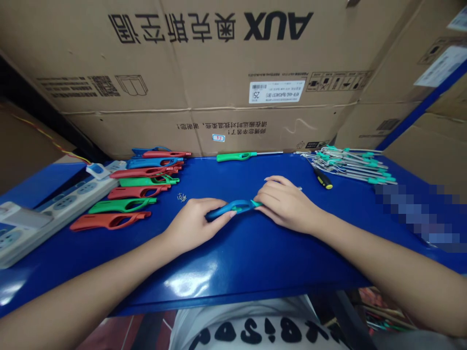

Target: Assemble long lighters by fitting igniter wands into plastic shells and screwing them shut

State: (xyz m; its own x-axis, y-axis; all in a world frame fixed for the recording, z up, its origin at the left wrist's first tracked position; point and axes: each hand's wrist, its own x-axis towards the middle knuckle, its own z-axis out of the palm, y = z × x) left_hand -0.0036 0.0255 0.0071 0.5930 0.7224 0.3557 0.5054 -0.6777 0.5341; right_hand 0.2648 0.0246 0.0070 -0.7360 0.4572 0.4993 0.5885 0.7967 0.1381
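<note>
Rising at the back, a cardboard panel [204,63] stands behind the blue table [233,265]. Over the table's middle, the left hand [193,221] is curled around the rear of a blue lighter handle [218,212], while the right hand [288,205] pinches a small green piece [256,204] at its front. A loose pinch could let that piece slip out of line; a careless left-hand sweep might scatter the tiny metal bits [181,197] nearby.

Two hands [197,223] [282,201], one held blue handle [219,212], one rod-tipped green lighter [233,157]; one screwdriver [322,178], one power strip [73,194]
</note>
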